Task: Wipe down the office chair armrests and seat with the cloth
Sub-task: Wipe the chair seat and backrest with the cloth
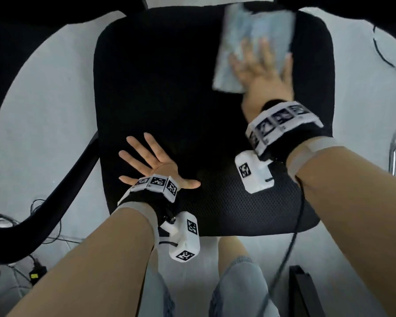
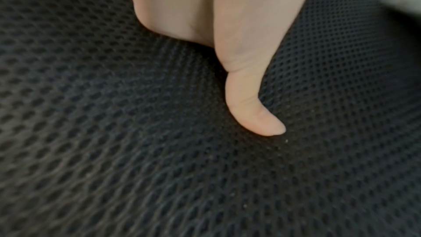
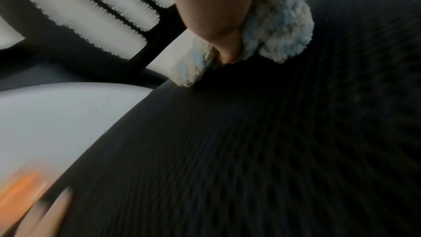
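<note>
— Fingers [image 1: 264,50] of the right hand [image 1: 264,72] lie straight and spread on the cloth [image 1: 256,30], pressing it flat against the seat [image 1: 169,88] at its far right corner; they do not curl round it. What about the other hand?

— Its fingers are straight and fanned too. That left hand [image 1: 154,164] rests on the near left part of the seat and holds nothing; the left wrist view shows its thumb [image 2: 250,100] lying on the mesh.

— How will the cloth handle?

— It looks soft, light and limp, a fluffy pale blue and white pile. In the right wrist view it bunches up round the thumb [image 3: 218,30], so it will likely fold or ride up under a sliding palm. A flat hand over its middle seems the best hold, with pressure kept even. The seat mesh looks springy and rough enough to drag at the pile.

— And the armrests?

— One dark armrest [image 1: 62,186] curves past the seat's left side, well apart from the cloth. Whether it has been wiped cannot be told.

— Any brands or writing?

— None readable. The wrist bands [image 1: 281,120] carry only black and white square markers, and the cloth is blurred.
</note>
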Demonstrator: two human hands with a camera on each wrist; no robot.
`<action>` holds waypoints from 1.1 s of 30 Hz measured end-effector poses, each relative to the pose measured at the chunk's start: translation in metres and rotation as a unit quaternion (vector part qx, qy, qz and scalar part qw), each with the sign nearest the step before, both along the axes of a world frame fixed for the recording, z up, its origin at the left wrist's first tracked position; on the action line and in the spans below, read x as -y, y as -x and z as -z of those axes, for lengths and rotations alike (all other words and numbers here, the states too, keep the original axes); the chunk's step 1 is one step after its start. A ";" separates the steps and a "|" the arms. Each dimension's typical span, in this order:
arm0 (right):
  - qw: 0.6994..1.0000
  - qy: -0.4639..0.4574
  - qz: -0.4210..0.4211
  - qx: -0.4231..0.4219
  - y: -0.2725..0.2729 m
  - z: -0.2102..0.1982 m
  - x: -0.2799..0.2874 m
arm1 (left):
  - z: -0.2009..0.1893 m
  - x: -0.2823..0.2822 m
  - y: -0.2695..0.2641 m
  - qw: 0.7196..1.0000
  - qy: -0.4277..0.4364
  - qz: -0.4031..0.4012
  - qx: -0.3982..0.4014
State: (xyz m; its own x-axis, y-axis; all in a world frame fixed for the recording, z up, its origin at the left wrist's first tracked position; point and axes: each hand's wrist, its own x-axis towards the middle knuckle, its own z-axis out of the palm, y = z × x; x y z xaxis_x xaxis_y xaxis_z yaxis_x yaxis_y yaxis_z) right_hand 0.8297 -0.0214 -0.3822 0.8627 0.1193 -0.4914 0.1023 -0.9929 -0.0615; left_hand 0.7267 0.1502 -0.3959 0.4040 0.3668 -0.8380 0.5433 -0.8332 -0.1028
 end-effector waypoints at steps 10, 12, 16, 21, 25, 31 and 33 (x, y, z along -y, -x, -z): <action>0.996 0.009 -0.090 -0.012 0.061 -0.005 0.022 | -0.004 0.004 0.001 1.000 -0.011 0.008 0.021; 0.998 0.029 0.053 0.012 0.048 -0.005 0.041 | -0.002 0.003 0.000 1.000 -0.012 0.007 0.022; 0.990 0.016 0.138 -0.012 0.055 -0.007 0.013 | 0.002 0.002 0.004 0.997 -0.017 0.006 0.073; 1.000 -0.004 0.020 -0.017 0.079 -0.006 0.032 | 0.000 0.007 0.007 0.995 -0.020 0.014 0.095; 0.982 0.009 0.187 -0.001 0.065 -0.004 0.046 | 0.002 0.008 0.010 0.993 -0.029 0.012 0.116; 0.997 -0.029 0.042 -0.051 0.109 -0.008 0.018 | 0.003 0.010 0.013 0.985 -0.028 0.000 0.169; 0.997 -0.013 0.070 -0.041 0.113 -0.009 0.044 | 0.003 0.009 0.012 0.986 -0.021 0.003 0.165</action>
State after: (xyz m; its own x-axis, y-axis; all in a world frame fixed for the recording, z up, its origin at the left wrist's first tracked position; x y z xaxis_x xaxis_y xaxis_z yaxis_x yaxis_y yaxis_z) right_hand 0.7163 -0.0650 -0.3731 0.8284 0.0149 -0.5600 -0.0432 -0.9950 -0.0904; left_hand 0.7146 0.1413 -0.3984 0.6546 0.3950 -0.6446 0.5483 -0.8351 0.0451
